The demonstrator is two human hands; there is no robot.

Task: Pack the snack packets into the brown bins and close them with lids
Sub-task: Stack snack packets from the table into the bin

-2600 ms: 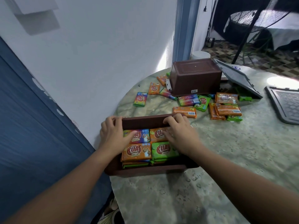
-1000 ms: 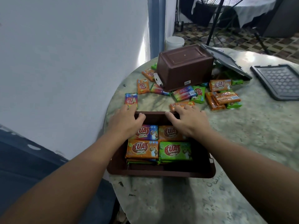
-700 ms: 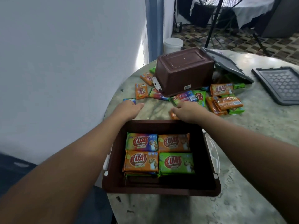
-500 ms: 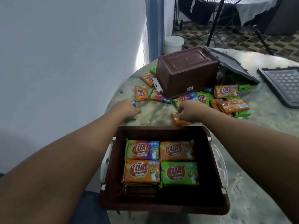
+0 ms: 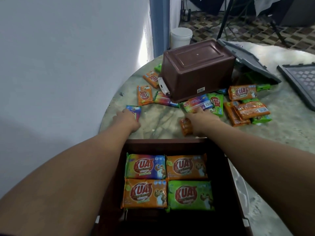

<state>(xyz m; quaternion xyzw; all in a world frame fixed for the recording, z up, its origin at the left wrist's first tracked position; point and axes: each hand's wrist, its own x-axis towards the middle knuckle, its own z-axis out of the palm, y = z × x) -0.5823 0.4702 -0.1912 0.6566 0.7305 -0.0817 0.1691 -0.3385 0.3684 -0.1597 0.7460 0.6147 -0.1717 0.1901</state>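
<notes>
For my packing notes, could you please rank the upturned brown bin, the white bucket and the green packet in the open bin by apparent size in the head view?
1. upturned brown bin
2. green packet: nearness inflates it
3. white bucket

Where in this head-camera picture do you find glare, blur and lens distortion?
Head view: glare whitens the far table beside the leaning grey lid; motion blur softens the left hand, right hand and loose packets, while the open bin's packets read sharply; the wide lens bows the wall and enlarges the forearms.
</notes>
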